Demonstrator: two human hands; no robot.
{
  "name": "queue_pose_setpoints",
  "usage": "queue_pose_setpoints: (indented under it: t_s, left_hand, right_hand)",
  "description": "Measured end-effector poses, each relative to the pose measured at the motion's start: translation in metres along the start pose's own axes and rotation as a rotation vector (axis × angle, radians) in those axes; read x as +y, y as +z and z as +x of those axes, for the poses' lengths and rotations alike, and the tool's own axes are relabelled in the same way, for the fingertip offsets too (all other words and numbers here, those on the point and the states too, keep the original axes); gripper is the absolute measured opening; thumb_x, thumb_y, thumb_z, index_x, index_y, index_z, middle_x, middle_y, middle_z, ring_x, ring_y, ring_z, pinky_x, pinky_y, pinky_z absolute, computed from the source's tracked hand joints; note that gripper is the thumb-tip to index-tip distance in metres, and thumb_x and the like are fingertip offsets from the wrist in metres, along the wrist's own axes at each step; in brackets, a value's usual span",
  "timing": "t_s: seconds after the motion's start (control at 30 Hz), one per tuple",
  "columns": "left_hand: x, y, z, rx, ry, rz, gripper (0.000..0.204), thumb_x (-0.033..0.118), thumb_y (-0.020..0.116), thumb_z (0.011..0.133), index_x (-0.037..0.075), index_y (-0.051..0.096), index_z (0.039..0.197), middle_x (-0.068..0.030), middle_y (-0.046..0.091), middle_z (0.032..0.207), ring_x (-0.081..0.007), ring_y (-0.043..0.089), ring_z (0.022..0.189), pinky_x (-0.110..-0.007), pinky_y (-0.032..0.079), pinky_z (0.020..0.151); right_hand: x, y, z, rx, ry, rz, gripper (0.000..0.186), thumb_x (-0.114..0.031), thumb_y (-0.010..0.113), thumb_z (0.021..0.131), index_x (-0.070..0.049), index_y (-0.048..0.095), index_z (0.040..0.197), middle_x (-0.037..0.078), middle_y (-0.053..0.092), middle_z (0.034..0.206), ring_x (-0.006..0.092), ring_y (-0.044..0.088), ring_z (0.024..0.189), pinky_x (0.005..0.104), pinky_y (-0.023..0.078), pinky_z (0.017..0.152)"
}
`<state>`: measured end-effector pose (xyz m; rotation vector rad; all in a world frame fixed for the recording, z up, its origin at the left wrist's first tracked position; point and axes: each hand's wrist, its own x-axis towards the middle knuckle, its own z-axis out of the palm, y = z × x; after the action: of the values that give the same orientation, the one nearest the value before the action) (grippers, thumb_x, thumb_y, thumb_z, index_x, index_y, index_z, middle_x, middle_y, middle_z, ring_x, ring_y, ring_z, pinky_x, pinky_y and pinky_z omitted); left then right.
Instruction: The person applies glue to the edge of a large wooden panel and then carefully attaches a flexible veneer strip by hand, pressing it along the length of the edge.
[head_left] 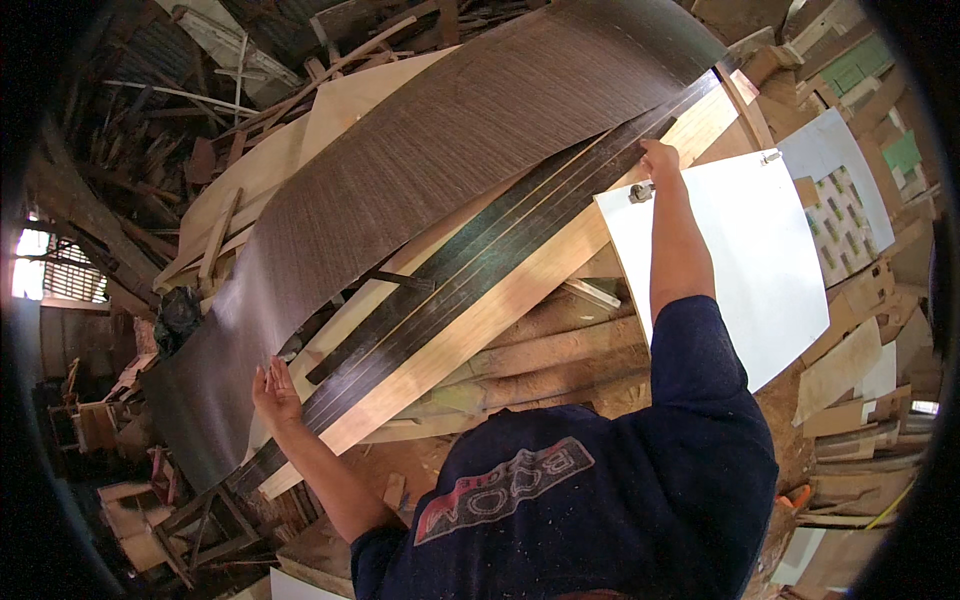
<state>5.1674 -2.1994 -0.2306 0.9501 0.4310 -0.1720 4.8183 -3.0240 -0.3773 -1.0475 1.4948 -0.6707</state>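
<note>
A large dark wood-grain sheet (470, 130) arches across the middle, over long dark strips with thin pale lines (470, 250) and a pale wooden board (520, 280). My left hand (278, 392) is open, fingers outstretched, beside the sheet's lower edge at the strips' near-left end. My right hand (660, 162) is closed on the dark strips near their far-right end, fingertips partly hidden. Just below it, a white panel (730, 260) with small metal fittings (640, 193) lies beside the board.
Pale plywood sheets (350, 100) lie behind the dark sheet. Piled timber scraps (130, 220) fill the upper left, near a bright window (40, 260). Assorted boards (840, 370) and a patterned panel (840, 220) lie at the right. A dark bundle (180, 310) sits at the left.
</note>
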Motion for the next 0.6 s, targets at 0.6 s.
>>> queue_pose_setpoints:
  t_s: [0.6]
  left_hand:
    - [-0.055,-0.063,0.023,0.115,-0.148,0.09,0.049,0.018,0.07,0.095,-0.008,0.048,0.131,-0.0212,0.06,0.128,-0.031,0.067,0.115,-0.045,0.058,0.103]
  right_hand:
    - [-0.013,0.02,-0.152,-0.036,-0.689,-1.289,0.037,-0.044,0.074,0.086,-0.013,0.078,0.107,0.015,0.075,0.11,0.0336,0.07,0.109,0.0499,0.052,0.094]
